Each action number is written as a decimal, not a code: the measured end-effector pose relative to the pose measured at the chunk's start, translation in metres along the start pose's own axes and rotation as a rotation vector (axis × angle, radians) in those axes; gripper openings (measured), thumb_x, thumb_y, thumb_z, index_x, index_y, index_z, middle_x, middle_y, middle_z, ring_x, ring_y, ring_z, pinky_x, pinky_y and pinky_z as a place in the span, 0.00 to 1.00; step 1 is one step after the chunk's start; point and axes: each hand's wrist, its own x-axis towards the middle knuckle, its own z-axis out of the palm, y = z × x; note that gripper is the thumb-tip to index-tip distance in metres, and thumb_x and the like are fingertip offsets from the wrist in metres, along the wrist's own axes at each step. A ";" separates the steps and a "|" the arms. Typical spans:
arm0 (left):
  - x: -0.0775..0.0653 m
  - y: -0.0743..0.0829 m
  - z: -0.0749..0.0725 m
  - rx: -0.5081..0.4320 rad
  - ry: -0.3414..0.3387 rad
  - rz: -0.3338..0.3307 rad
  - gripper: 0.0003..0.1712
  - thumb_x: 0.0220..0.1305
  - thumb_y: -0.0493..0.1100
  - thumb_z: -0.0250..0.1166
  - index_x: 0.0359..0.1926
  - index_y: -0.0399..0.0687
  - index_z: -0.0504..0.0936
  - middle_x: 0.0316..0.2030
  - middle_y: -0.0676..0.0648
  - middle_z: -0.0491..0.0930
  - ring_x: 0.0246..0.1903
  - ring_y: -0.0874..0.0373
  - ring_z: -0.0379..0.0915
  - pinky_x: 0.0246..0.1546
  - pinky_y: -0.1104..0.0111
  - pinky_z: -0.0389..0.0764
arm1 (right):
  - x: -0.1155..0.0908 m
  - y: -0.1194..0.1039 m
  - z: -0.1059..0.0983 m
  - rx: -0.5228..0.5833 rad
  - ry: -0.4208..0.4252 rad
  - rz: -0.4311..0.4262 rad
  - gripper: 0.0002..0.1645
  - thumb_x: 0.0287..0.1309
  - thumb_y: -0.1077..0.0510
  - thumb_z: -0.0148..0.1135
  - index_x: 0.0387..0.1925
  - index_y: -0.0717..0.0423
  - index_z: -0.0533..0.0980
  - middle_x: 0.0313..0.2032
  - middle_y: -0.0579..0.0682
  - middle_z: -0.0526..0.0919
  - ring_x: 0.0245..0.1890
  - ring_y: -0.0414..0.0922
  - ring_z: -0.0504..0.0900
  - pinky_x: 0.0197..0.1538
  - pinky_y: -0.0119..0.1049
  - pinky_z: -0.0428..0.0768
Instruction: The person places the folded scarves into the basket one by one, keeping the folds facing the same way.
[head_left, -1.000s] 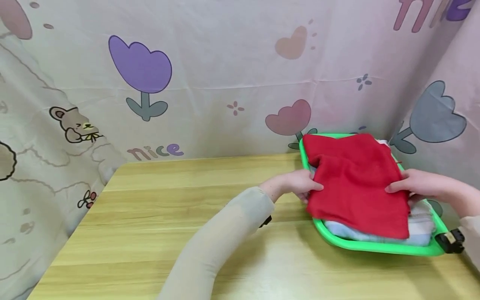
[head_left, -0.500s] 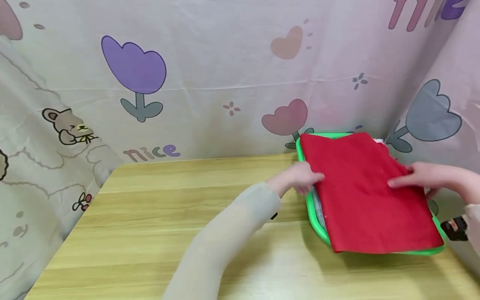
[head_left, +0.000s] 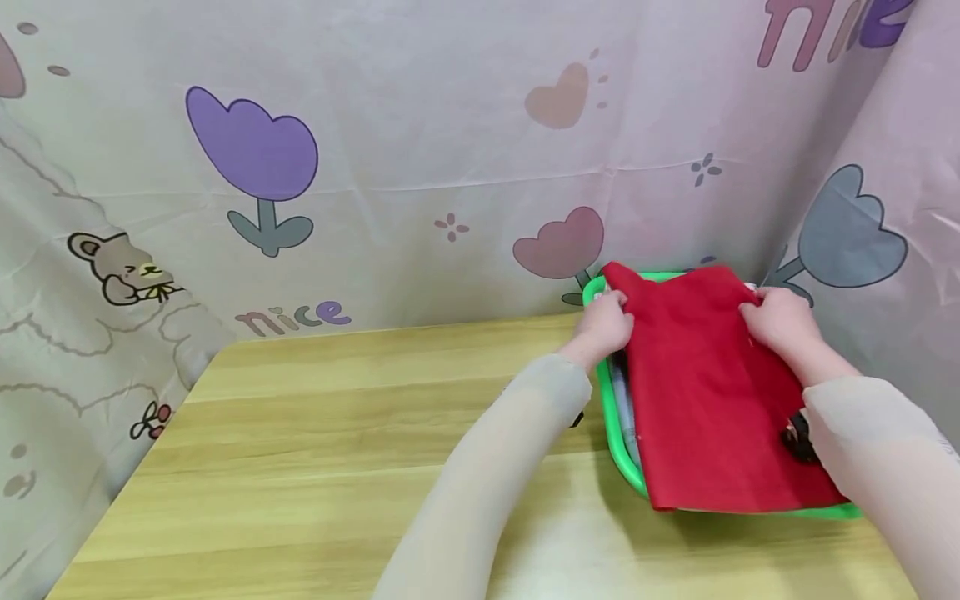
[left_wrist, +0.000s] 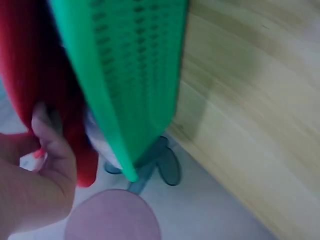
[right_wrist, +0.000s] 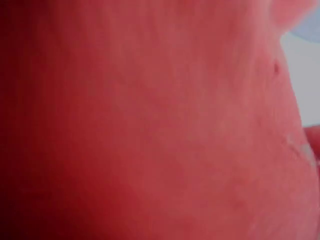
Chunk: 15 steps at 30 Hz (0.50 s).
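A red cloth [head_left: 705, 400] lies over the green basket [head_left: 613, 417], its front end hanging across the near rim. My left hand [head_left: 606, 323] pinches the cloth at its far left edge. At the far right edge, my right hand [head_left: 783, 321] grips it with curled fingers. In the left wrist view the left thumb and fingers hold a fold of the red cloth [left_wrist: 30, 65] beside the basket's perforated wall [left_wrist: 135, 65]. Red cloth [right_wrist: 150, 125] fills nearly all of the right wrist view, blurred, so the right fingertips are hidden there.
Greyish-blue fabric [head_left: 624, 408] shows inside the basket along its left side. The basket stands at the right end of a wooden table [head_left: 337, 450]. A printed curtain [head_left: 412, 125] hangs behind the table and along both sides.
The cloth's upper layer has been unfolded toward the near rim, then both hands have moved to its far corners. The right hand has gone further back and left. The view has shifted slightly.
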 end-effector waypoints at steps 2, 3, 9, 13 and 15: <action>0.001 0.002 -0.002 -0.038 0.056 0.023 0.19 0.68 0.45 0.53 0.59 0.53 0.73 0.54 0.55 0.77 0.50 0.62 0.74 0.46 0.75 0.75 | -0.001 -0.004 0.002 -0.016 0.103 -0.010 0.24 0.66 0.55 0.39 0.50 0.73 0.67 0.39 0.71 0.73 0.34 0.62 0.74 0.34 0.51 0.75; 0.001 0.002 -0.003 -0.041 0.076 0.023 0.19 0.68 0.45 0.53 0.58 0.53 0.72 0.53 0.54 0.78 0.51 0.62 0.75 0.47 0.74 0.75 | -0.001 -0.005 0.002 -0.023 0.135 -0.005 0.25 0.66 0.55 0.38 0.52 0.73 0.66 0.42 0.73 0.72 0.36 0.65 0.73 0.35 0.54 0.74; -0.007 -0.006 0.000 0.195 -0.030 -0.026 0.26 0.64 0.46 0.57 0.61 0.48 0.62 0.42 0.52 0.78 0.33 0.62 0.76 0.30 0.73 0.75 | -0.001 -0.002 0.001 -0.158 0.028 0.084 0.32 0.61 0.53 0.48 0.55 0.78 0.55 0.46 0.76 0.63 0.41 0.69 0.68 0.33 0.57 0.71; -0.018 -0.004 0.002 0.398 -0.139 0.021 0.31 0.59 0.50 0.62 0.61 0.50 0.61 0.37 0.53 0.76 0.24 0.64 0.72 0.23 0.73 0.71 | -0.001 -0.008 0.004 -0.228 -0.001 0.047 0.41 0.53 0.54 0.59 0.56 0.79 0.51 0.46 0.77 0.57 0.45 0.71 0.60 0.35 0.61 0.70; -0.022 -0.002 0.001 0.441 -0.162 0.041 0.31 0.60 0.52 0.61 0.61 0.51 0.61 0.35 0.54 0.76 0.22 0.64 0.72 0.22 0.73 0.70 | -0.002 -0.015 0.006 -0.260 0.031 0.012 0.43 0.52 0.54 0.59 0.57 0.79 0.51 0.47 0.77 0.56 0.47 0.72 0.56 0.39 0.65 0.68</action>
